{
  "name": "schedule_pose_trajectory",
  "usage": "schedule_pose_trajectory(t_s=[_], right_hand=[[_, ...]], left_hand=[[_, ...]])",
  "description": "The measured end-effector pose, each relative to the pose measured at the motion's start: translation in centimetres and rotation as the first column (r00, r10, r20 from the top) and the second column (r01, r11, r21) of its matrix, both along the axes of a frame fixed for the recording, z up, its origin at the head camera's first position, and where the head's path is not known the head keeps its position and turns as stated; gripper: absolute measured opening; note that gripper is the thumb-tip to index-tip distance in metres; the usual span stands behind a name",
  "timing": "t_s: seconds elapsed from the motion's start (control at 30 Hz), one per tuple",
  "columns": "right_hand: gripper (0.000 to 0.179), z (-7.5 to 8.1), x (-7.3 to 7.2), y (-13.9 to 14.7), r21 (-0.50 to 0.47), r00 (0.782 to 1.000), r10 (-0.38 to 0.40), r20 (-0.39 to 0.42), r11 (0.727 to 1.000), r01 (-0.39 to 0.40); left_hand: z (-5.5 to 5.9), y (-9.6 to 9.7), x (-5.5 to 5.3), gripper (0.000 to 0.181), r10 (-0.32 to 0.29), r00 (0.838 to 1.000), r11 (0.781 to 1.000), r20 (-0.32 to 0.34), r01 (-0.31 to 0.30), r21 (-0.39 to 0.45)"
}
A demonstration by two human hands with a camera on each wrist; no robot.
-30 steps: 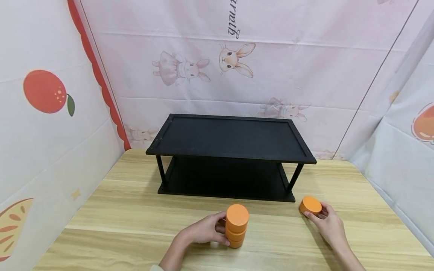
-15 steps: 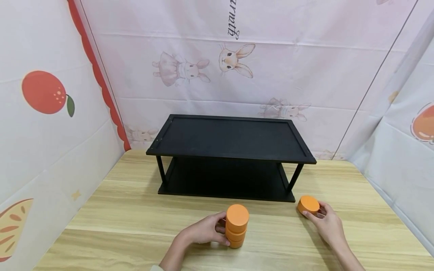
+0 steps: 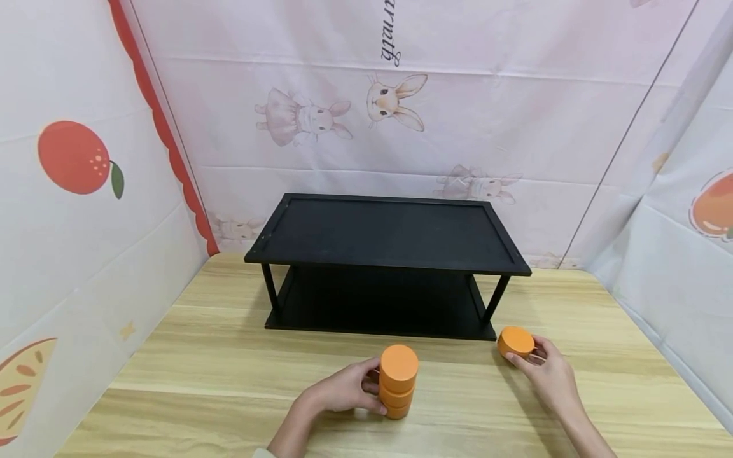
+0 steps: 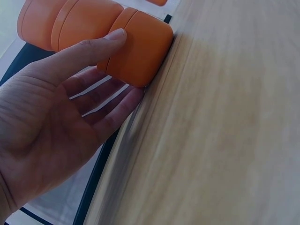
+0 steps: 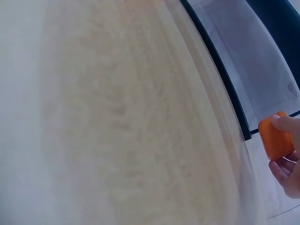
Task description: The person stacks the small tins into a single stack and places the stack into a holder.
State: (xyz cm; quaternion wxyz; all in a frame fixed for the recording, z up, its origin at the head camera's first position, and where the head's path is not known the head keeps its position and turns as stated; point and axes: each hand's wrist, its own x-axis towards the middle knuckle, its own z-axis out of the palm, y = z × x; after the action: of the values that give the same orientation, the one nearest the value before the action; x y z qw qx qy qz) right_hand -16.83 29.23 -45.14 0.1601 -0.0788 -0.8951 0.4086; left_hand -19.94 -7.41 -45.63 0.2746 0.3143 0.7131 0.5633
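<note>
Three orange round lidded canisters [image 3: 399, 369] stand stacked upright on the table, left of its front middle. My left hand [image 3: 350, 386] holds the stack from its left side. In the left wrist view the left thumb lies on the lowest canister [image 4: 145, 47], at its lid seam, and the fingers curve around behind it. Off to the right, my right hand [image 3: 551, 375] pinches a single matching canister [image 3: 516, 341] between thumb and fingers. That canister is close to the front right corner of the black rack. In the right wrist view it shows at the right edge [image 5: 275, 138].
A black two-tier rack [image 3: 389, 235] stands at the back middle of the wooden table [image 3: 229, 381], with thin posts at its corners. Printed cloth [image 3: 229, 114] with rabbits and fruit hangs around the back and sides.
My right hand has moved a little left and away from me with its canister, nearer the rack's corner. The left hand and the stack keep their place; the head view has shifted slightly.
</note>
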Motion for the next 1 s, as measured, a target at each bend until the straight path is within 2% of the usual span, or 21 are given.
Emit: schedule_pose_trajectory(t_s=[0.13, 0.23, 0.5, 0.83, 1.0], right_hand=[[0.073, 0.5, 0.0, -0.3, -0.032, 0.999, 0.011, 0.031, 0.999, -0.010], [0.072, 0.6, 0.0, -0.5, -0.042, 1.000, 0.020, 0.021, 0.999, -0.019], [0.069, 0.6, -0.1, -0.8, -0.008, 0.999, 0.029, -0.025, 1.000, -0.029], [0.068, 1.2, 0.2, -1.3, 0.002, 0.999, 0.035, -0.008, 0.999, -0.035], [0.067, 1.5, 0.3, -1.6, 0.022, 0.998, 0.048, -0.036, 0.999, -0.048]], left_hand=[[0.0, 0.0, 0.0, 0.061, 0.000, 1.000, 1.000, 0.002, 0.000, -0.001], [0.1, 0.0, 0.0, 0.061, 0.000, 1.000, 1.000, 0.003, 0.000, -0.002], [0.0, 0.0, 0.1, 0.061, 0.003, 1.000, 1.000, 0.003, -0.003, -0.001], [0.1, -0.1, 0.1, 0.061, 0.001, 1.000, 1.000, 0.018, -0.001, 0.002], [0.1, 0.0, 0.1, 0.061, 0.004, 1.000, 1.000, 0.013, -0.004, 0.001]])
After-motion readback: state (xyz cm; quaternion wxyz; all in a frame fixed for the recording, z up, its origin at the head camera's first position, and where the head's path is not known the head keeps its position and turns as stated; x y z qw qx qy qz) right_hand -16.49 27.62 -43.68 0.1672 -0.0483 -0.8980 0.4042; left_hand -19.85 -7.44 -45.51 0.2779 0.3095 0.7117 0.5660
